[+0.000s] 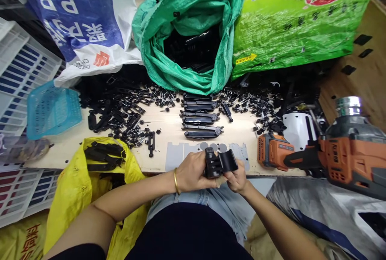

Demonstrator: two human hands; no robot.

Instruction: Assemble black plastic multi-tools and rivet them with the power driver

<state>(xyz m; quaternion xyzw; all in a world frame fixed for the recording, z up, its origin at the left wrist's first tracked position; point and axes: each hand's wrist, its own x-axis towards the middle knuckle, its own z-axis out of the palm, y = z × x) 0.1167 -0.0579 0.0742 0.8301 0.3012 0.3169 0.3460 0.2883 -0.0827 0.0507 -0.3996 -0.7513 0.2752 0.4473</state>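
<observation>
Just past the bench's front edge, my left hand [193,171] is closed around a ribbed black plastic part [212,162]. Against it sits a curved, trough-shaped black plastic piece [228,161], which my right hand [237,178] grips from the right. The two pieces touch; whether they are joined cannot be made out. Beyond my hands, several long black plastic parts [202,119] lie stacked in a row on the wooden bench [163,125]. Grey patches [175,154] mark the bench's front edge. A single black part [226,110] lies right of the row.
An open green sack [144,31] holding black parts stands behind the row. Piles of black knobs and screws [129,119] flank it. A yellow bag [69,187] hangs at the left front, near a blue basket [54,109]. An orange power tool [351,151] and battery [275,150] lie right.
</observation>
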